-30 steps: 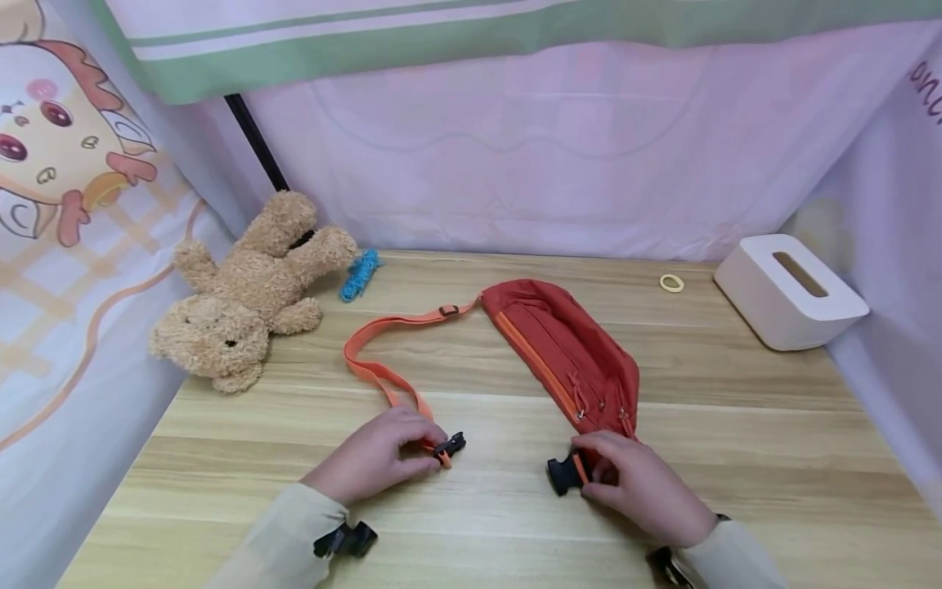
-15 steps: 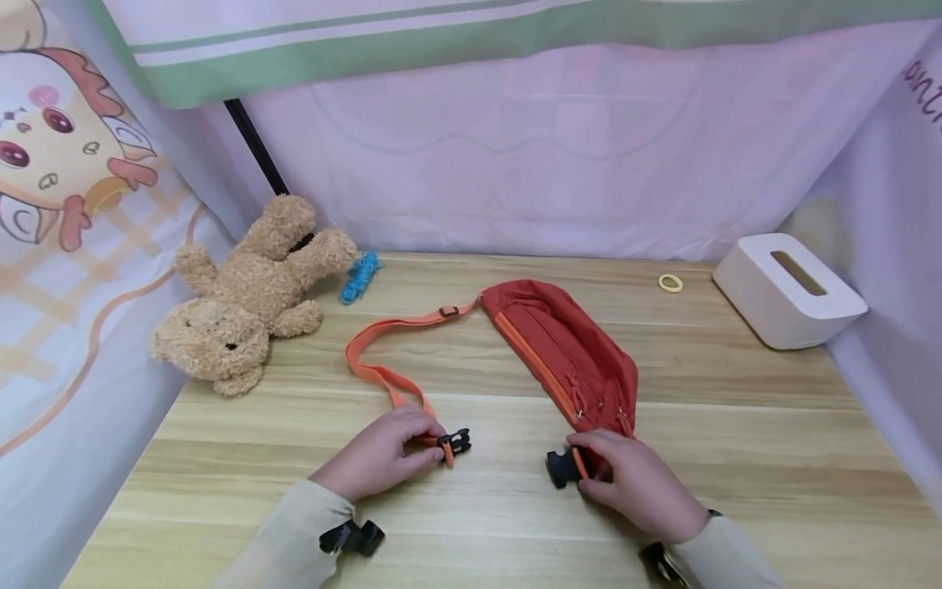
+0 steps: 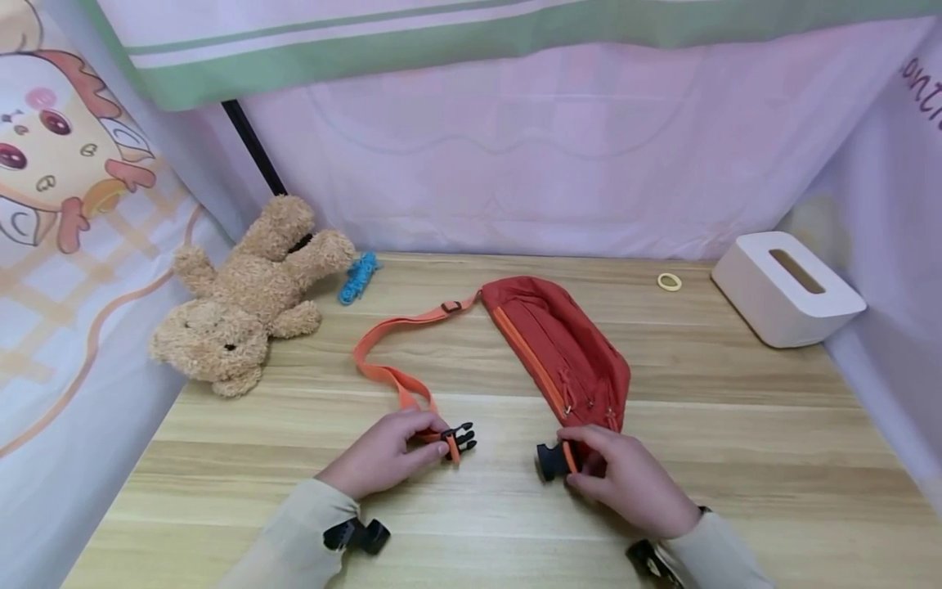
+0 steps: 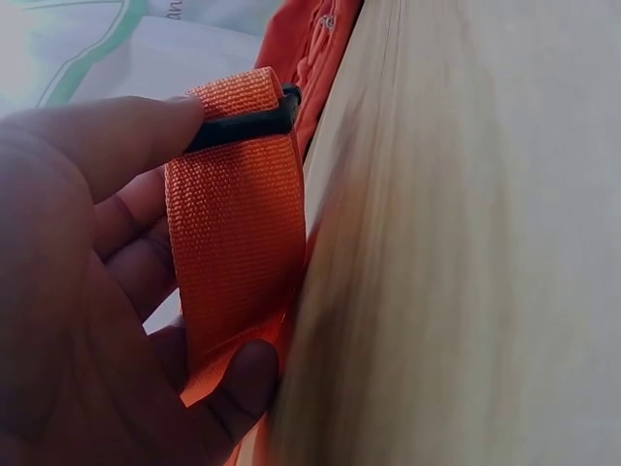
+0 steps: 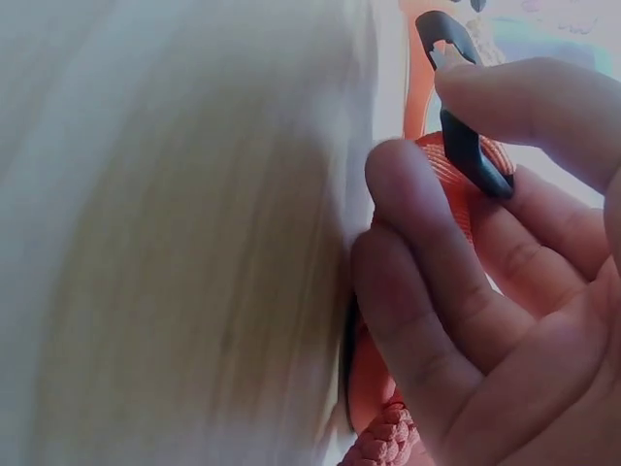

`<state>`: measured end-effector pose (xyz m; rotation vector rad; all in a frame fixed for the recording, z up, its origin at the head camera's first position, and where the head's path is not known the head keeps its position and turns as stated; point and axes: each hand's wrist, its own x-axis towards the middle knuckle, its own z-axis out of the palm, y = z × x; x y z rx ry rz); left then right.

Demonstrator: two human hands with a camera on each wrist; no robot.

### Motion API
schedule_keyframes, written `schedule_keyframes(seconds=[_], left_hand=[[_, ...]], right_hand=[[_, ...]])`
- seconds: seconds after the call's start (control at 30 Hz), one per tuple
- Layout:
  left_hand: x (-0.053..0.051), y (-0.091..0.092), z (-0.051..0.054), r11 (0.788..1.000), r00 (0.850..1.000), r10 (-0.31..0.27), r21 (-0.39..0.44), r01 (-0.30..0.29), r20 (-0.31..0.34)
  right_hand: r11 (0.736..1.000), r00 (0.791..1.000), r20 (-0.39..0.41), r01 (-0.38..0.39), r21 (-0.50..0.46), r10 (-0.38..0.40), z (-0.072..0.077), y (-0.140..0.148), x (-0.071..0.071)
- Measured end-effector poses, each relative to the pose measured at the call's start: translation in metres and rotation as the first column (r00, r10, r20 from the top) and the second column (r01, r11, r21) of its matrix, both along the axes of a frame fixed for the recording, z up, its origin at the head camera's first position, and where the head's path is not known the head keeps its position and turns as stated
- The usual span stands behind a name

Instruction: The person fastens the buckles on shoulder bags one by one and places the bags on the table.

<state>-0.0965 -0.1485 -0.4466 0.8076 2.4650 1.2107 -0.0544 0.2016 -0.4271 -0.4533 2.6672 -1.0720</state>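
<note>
A red waist bag (image 3: 562, 352) with an orange zip lies on the wooden table, its orange strap (image 3: 397, 321) curving to the left. My left hand (image 3: 386, 454) pinches the strap end at the black pronged buckle half (image 3: 465, 439), whose prongs point right. In the left wrist view, the thumb presses the buckle's black bar beside the orange webbing (image 4: 238, 214). My right hand (image 3: 633, 474) holds the black socket half of the buckle (image 3: 550, 462) by the bag's near end, its mouth facing left. The two halves are apart, with a gap between them.
A brown teddy bear (image 3: 250, 294) lies at the left, beside a blue bundle of cord (image 3: 358, 278). At the back right are a pale yellow ring (image 3: 669, 282) and a white tissue box (image 3: 791, 290). Printed cloth hangs behind and at both sides.
My left hand has moved slightly right, and the pronged half has turned so its prongs show flat. My right hand has shifted left and up a little with the socket half, narrowing the gap.
</note>
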Motion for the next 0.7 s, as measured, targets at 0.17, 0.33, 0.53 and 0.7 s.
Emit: schedule_keyframes(seconds=[0.17,0.33,0.53,0.7], left_hand=[[-0.0010,0.0009,-0.0018,0.999,1.000,-0.014,0.032,0.013,0.018],[-0.0015,0.0015,-0.0028,0.999,1.000,-0.014,0.033,0.013,0.028],[-0.0011,0.0033,-0.0032,0.998,0.998,-0.027,0.065,0.024,0.052],[0.0004,0.0049,-0.0032,0.997,0.997,-0.021,0.072,0.016,0.072]], right_hand=[[1.000,1.000,-0.010,0.002,-0.011,-0.002,-0.0001,-0.0015,-0.0003],[1.000,1.000,-0.027,0.000,-0.032,-0.001,-0.0010,-0.0007,-0.0012],[0.999,0.999,-0.046,0.002,-0.048,-0.004,-0.0029,-0.0006,-0.0022],[0.998,0.997,-0.072,-0.003,-0.058,-0.001,-0.0041,-0.0030,-0.0025]])
